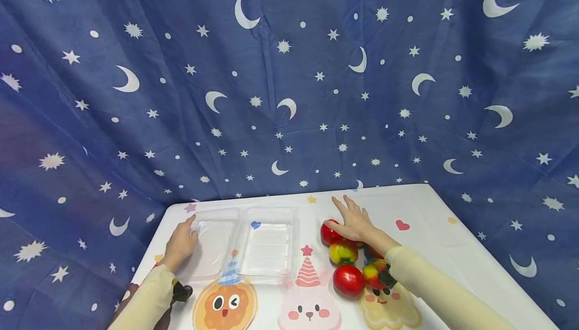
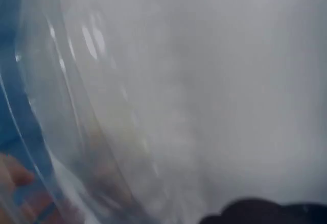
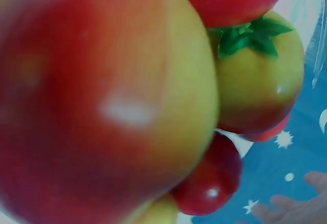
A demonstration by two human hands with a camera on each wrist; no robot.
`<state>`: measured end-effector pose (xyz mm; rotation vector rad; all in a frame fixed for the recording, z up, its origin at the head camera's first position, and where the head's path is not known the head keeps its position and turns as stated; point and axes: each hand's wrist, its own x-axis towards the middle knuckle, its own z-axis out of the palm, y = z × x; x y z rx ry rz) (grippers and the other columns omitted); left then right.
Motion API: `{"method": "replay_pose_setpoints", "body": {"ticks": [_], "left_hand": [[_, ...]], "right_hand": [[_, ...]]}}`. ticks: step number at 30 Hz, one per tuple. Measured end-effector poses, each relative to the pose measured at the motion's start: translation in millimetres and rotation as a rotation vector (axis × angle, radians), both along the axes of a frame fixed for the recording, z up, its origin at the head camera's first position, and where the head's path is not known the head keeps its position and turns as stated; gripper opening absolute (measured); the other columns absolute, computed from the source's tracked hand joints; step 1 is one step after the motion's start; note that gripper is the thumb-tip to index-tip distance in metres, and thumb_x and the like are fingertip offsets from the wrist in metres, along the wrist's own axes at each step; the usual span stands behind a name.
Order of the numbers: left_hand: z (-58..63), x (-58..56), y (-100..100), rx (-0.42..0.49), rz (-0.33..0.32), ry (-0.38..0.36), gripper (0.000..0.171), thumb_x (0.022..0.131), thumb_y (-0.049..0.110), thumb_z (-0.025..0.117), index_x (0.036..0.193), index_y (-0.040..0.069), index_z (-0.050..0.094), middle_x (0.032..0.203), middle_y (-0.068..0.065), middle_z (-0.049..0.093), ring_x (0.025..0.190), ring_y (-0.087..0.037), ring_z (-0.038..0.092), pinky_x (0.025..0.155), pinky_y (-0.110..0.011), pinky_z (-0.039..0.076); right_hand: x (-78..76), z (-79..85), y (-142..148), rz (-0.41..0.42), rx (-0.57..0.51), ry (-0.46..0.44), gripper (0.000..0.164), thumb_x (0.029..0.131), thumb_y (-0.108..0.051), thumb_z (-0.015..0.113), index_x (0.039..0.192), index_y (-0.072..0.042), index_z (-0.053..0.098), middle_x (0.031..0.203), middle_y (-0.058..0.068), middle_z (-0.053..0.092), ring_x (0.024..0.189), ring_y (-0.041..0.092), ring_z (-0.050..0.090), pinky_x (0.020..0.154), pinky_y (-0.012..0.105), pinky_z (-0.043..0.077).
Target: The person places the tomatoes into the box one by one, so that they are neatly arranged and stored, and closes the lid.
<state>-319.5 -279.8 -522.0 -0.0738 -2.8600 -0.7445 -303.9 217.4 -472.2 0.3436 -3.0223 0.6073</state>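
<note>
A clear plastic clamshell box (image 1: 267, 271) lies spread open on the table, its two halves side by side. My left hand (image 1: 180, 243) holds the outer edge of its left half; in the left wrist view, fingers (image 2: 18, 173) show beside and through the clear plastic (image 2: 66, 81). Over a cluster of toy fruit, my right hand (image 1: 355, 222) stretches with spread fingers and grips nothing. A glossy red fruit (image 1: 348, 281) lies nearest the front. Among the others are a yellow-red fruit (image 1: 343, 252) and, in the right wrist view, one with green leaves (image 3: 260, 81).
The white table (image 1: 452, 269) carries printed cartoon figures, stars and hearts. A blue curtain (image 1: 289, 94) with moons and stars hangs behind and around it. Dark wrist devices sit at both sleeves (image 1: 145, 295).
</note>
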Motion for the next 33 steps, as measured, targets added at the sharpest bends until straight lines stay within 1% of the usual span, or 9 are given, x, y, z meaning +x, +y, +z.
{"method": "replay_pose_setpoints", "body": {"ticks": [6,9,12,16,18,21,25,28,33], "left_hand": [[-5.5,6.9,-13.4,0.018,-0.038,0.056,0.057,0.087,-0.003,0.049,0.143,-0.008,0.041,0.121,-0.038,0.053,0.111,-0.053,0.052,0.087,-0.062,0.044],[-10.4,11.2,-22.1,0.077,-0.053,0.094,0.057,0.083,-0.009,0.05,0.14,-0.01,0.043,0.118,-0.039,0.055,0.098,-0.048,0.059,0.082,-0.056,0.047],[-14.0,14.2,-28.7,0.172,-0.07,0.104,0.059,0.081,-0.013,0.053,0.139,-0.011,0.044,0.117,-0.042,0.056,0.089,-0.044,0.065,0.074,-0.044,0.052],[-15.1,15.5,-32.2,0.299,-0.082,0.046,0.063,0.082,-0.014,0.06,0.142,-0.01,0.04,0.118,-0.042,0.055,0.088,-0.044,0.068,0.061,-0.03,0.055],[-15.2,14.6,-32.6,0.352,-0.084,0.006,0.065,0.084,-0.013,0.062,0.144,-0.009,0.038,0.119,-0.042,0.055,0.089,-0.043,0.067,0.059,-0.028,0.055],[-14.1,14.1,-31.4,0.427,-0.079,-0.05,0.064,0.087,-0.01,0.062,0.146,-0.009,0.035,0.122,-0.04,0.055,0.094,-0.042,0.066,0.063,-0.029,0.056],[-16.1,15.9,-32.4,0.536,-0.056,-0.116,0.065,0.092,-0.004,0.061,0.149,-0.007,0.031,0.128,-0.039,0.052,0.104,-0.04,0.064,0.073,-0.033,0.057],[-19.9,18.6,-34.3,0.592,-0.03,-0.153,0.065,0.095,0.002,0.06,0.152,-0.004,0.028,0.133,-0.036,0.051,0.106,-0.029,0.065,0.079,-0.03,0.056],[-28.5,19.8,-38.6,0.665,0.0,-0.159,0.068,0.097,0.009,0.062,0.154,0.0,0.027,0.137,-0.031,0.052,0.095,0.003,0.06,0.078,-0.018,0.052]], "right_hand": [[-7.7,-5.3,1.4,0.05,-0.158,-0.084,0.072,0.092,-0.035,0.062,0.152,-0.005,0.034,0.147,0.027,0.04,0.134,0.046,0.04,0.105,0.065,0.031],[-11.8,-8.0,-1.5,0.071,-0.179,-0.127,0.068,0.093,-0.032,0.062,0.15,-0.004,0.038,0.144,0.025,0.046,0.132,0.042,0.043,0.106,0.06,0.034],[-15.3,-8.7,-4.7,0.084,-0.184,-0.147,0.064,0.093,-0.029,0.063,0.147,-0.001,0.041,0.14,0.026,0.05,0.128,0.042,0.047,0.104,0.059,0.038],[-19.3,-7.2,-7.5,0.097,-0.188,-0.146,0.061,0.092,-0.025,0.065,0.142,0.003,0.045,0.133,0.029,0.054,0.122,0.044,0.052,0.1,0.057,0.043],[-20.5,-6.6,-8.6,0.094,-0.183,-0.15,0.059,0.092,-0.024,0.065,0.141,0.003,0.046,0.132,0.029,0.055,0.121,0.044,0.053,0.099,0.055,0.045],[-20.7,-6.1,-10.4,0.078,-0.177,-0.175,0.058,0.092,-0.023,0.067,0.141,0.002,0.047,0.131,0.028,0.056,0.118,0.042,0.055,0.096,0.052,0.048],[-22.0,-6.4,-15.5,0.069,-0.166,-0.21,0.056,0.092,-0.021,0.067,0.14,0.001,0.048,0.128,0.027,0.058,0.111,0.038,0.059,0.092,0.048,0.052],[-22.2,-7.2,-17.7,0.078,-0.147,-0.229,0.055,0.092,-0.019,0.067,0.139,0.002,0.049,0.122,0.025,0.061,0.105,0.034,0.061,0.088,0.046,0.053],[-25.2,-7.6,-16.9,0.092,-0.135,-0.249,0.054,0.091,-0.015,0.069,0.138,0.003,0.05,0.116,0.021,0.063,0.1,0.03,0.062,0.087,0.044,0.055]]}}
